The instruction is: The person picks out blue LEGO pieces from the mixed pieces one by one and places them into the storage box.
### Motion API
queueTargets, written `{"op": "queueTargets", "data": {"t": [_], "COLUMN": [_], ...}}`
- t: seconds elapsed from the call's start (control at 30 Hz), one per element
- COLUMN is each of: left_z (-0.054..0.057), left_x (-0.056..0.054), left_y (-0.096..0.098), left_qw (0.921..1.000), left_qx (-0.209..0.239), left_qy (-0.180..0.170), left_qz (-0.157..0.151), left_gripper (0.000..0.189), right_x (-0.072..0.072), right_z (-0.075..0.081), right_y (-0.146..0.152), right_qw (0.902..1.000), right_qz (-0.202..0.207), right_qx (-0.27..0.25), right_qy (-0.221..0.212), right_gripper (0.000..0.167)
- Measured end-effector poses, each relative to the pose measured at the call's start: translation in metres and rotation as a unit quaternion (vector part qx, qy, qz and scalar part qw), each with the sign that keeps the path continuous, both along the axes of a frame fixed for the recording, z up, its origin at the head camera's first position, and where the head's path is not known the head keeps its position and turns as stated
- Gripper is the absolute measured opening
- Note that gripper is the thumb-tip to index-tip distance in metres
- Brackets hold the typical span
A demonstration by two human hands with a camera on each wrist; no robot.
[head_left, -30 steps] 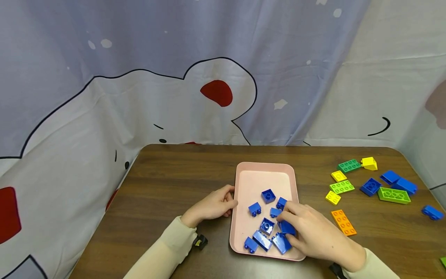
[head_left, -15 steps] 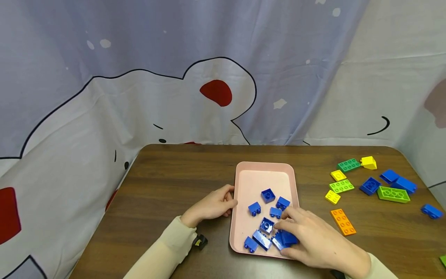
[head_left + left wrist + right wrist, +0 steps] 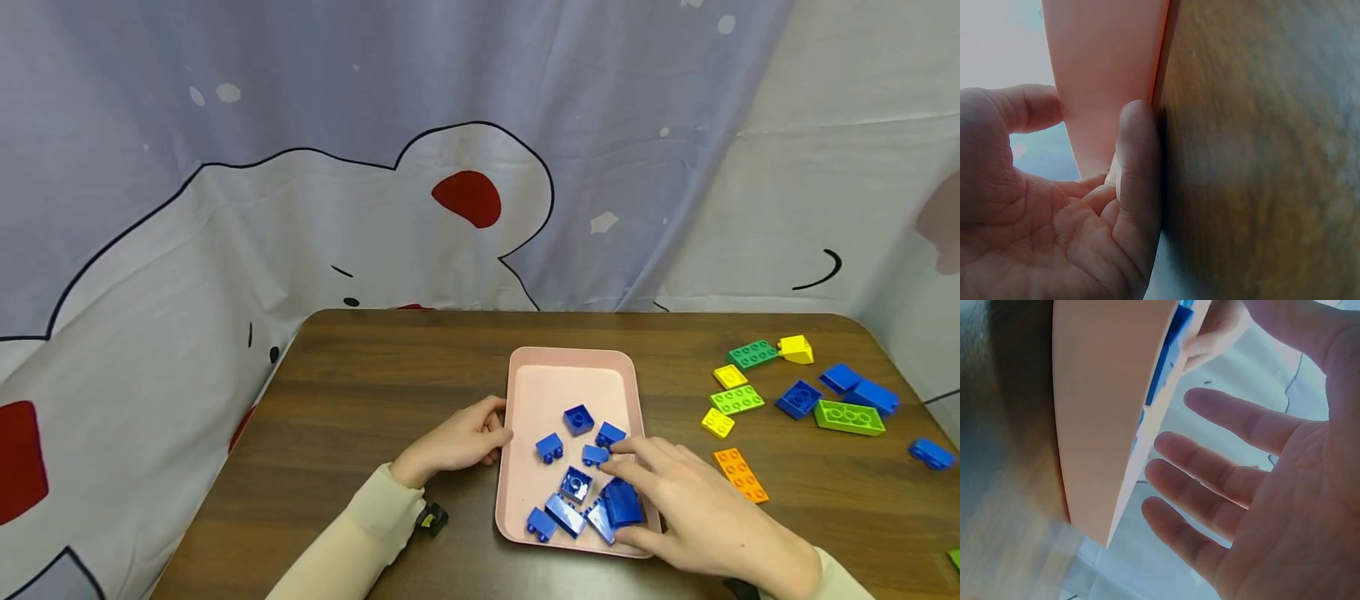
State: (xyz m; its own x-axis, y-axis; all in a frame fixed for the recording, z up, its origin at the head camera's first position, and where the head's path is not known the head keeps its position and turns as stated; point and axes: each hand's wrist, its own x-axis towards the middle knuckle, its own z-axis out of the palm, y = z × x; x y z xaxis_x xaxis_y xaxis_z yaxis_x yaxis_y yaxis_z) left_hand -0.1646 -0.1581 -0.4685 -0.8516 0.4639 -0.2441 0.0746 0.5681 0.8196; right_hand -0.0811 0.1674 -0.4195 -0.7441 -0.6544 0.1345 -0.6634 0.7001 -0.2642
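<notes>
A pink tray lies on the wooden table with several blue building blocks inside, among them a block with a round hollow. My left hand holds the tray's left edge; in the left wrist view its thumb touches the rim and its fingers lie along the outer wall. Over the tray's right edge, my right hand has its fingers spread, with nothing between them. Just left of its fingers, a large blue block overlaps another blue block in the front right corner.
On the table's right side lie loose blocks: an orange one, a lime one, a dark green one, several yellow and several blue. A printed curtain hangs behind the table.
My right hand has let go of the large blue block, which moved slightly nearer to me and now rests in the tray's front right corner. That hand has drawn back rightward. My left hand stays put.
</notes>
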Motion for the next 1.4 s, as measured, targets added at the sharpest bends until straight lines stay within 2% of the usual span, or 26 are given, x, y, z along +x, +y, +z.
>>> {"op": "queueTargets", "data": {"t": [0.3, 0.57, 0.9, 1.17, 1.4], "left_z": [0.0, 0.0, -0.002, -0.002, -0.002], "left_x": [-0.002, -0.002, -0.002, -0.002, -0.002], "left_y": [0.0, 0.0, 0.0, -0.001, 0.0], "left_qw": [1.0, 1.0, 1.0, 1.0, 1.0], "left_qx": [-0.002, -0.001, 0.001, 0.002, 0.0], "left_qy": [-0.002, -0.001, -0.003, -0.001, -0.003], "left_qz": [-0.003, -0.004, -0.002, -0.003, -0.001], "left_gripper": [0.055, 0.054, 0.055, 0.055, 0.054], "right_x": [-0.011, -0.022, -0.032, -0.048, -0.066], "right_z": [0.003, 0.011, 0.008, 0.008, -0.001], "right_y": [0.02, 0.041, 0.054, 0.084, 0.122], "right_qw": [0.9986, 0.9964, 0.9945, 0.9872, 0.9783], "right_qz": [-0.032, -0.065, -0.091, -0.155, -0.198], "right_qx": [-0.012, -0.028, -0.026, 0.001, 0.001], "right_qy": [0.039, 0.047, 0.046, 0.034, 0.06], "right_gripper": [0.069, 0.059, 0.057, 0.066, 0.068]}}
